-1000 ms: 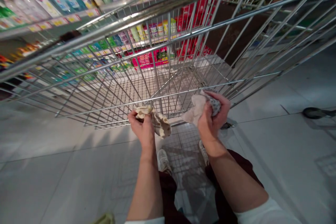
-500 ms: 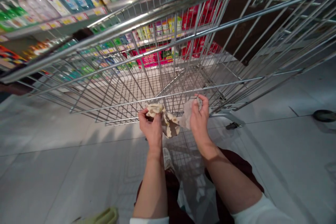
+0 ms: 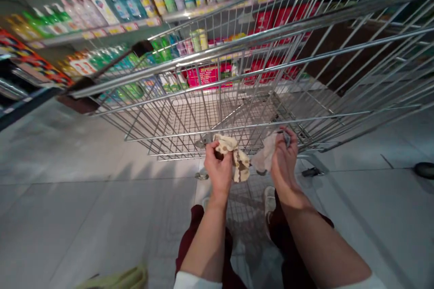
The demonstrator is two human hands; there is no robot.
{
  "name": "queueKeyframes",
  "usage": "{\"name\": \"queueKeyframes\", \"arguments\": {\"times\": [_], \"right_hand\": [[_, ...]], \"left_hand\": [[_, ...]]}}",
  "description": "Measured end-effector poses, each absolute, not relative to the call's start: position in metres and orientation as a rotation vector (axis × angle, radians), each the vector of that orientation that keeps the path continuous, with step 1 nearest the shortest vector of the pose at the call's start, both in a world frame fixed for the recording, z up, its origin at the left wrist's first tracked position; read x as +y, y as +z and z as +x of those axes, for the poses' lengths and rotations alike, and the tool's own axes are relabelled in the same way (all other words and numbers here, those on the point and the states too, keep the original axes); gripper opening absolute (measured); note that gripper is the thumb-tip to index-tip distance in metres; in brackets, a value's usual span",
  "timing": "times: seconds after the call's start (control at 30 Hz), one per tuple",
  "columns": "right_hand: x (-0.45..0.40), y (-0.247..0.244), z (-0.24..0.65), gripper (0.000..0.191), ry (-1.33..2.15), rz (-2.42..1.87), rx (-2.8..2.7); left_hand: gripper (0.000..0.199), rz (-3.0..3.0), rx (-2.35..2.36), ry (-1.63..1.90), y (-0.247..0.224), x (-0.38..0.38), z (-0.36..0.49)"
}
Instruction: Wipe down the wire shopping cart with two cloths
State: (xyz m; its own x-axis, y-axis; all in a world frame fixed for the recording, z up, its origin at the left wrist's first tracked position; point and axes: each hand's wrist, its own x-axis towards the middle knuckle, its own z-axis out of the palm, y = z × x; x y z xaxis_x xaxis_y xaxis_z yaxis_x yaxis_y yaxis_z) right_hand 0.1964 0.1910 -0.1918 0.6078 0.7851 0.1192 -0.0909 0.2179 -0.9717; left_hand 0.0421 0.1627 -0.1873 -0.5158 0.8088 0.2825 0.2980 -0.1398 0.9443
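Left grip (image 3: 219, 167) clamped on spotted cloth (image 3: 240, 160), right grip (image 3: 285, 158) on pale cloth (image 3: 266, 153); labels (image 3: 115, 30) unreadable.

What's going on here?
A person is standing at a wire shopping cart with both hands at its near end. Their left hand holds a spotted cloth, and their right hand holds a pale cloth. Shelves of bottles stand beyond the cart.
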Motion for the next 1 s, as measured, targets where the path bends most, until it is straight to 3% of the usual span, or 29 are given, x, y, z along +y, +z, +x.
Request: {"name": "queueKeyframes", "arguments": {"times": [0.27, 0.57, 0.7, 1.0], "right_hand": [[0.193, -0.181, 0.191, 0.029, 0.760, -1.118, -0.491], [0.194, -0.177, 0.195, 0.034, 0.770, -1.130, -0.448], [0.194, -0.181, 0.197, 0.033, 0.765, -1.124, -0.451], [0.195, -0.182, 0.202, 0.028, 0.689, -1.104, -0.528]], "left_hand": [[0.028, 1.765, 2.023, 2.125, -0.153, 0.156, 0.011], [0.023, 1.981, 2.097, 1.482, -0.182, 0.158, 0.009], [0.023, 2.020, 2.064, 1.350, -0.183, 0.151, 0.000], [0.029, 1.863, 2.177, 2.170, -0.157, 0.163, -0.013]]}}
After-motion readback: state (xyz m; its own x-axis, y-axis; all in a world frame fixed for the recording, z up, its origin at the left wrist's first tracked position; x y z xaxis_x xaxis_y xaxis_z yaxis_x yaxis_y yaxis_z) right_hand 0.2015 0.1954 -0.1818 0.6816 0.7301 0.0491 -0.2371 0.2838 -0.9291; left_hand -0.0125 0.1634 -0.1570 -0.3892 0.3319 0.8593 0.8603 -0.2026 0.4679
